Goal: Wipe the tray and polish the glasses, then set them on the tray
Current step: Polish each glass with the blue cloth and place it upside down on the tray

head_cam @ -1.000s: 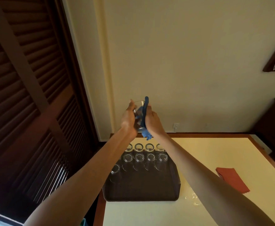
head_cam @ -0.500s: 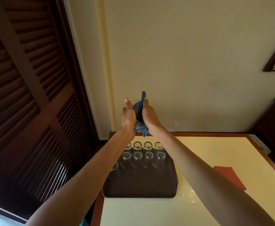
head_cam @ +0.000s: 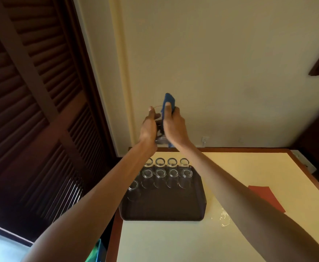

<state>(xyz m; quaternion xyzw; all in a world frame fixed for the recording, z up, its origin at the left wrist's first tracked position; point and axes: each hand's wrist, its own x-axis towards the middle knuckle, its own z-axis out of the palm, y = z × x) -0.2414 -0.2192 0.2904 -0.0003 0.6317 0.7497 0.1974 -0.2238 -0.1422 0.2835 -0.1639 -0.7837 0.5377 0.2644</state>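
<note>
**Fingers [head_cam: 151, 112] wrapped round a clear drinking glass [head_cam: 159, 127], held up above the tray**

The fingers of the left hand [head_cam: 148, 129] curl round the side of the clear drinking glass and grip it, one fingertip reaching up near the rim. The right hand [head_cam: 176, 127] faces it from the other side. Its fingers are clamped on a folded blue cloth [head_cam: 167, 103] pressed against the glass. One end of the cloth stands up above the thumb and a scrap shows below the wrist. Both bare forearms reach forward and up, nearly straight, and the hands meet in front of the cream wall [head_cam: 221, 72].

The glass is see-through with a thick base, and it looks dark between the palms. Its long axis runs roughly up and down, rim uppermost and base toward the wrists, tipped slightly left at the top.

It is held in the air above the far edge of a dark brown rectangular tray [head_cam: 164, 210], which lies on the cream worktop with a wooden border [head_cam: 173, 241]. Other clear glasses [head_cam: 160, 173] stand in rows on the tray's far half. A flat red cloth [head_cam: 266, 197] lies on the worktop to the right, well apart from the tray.
</note>
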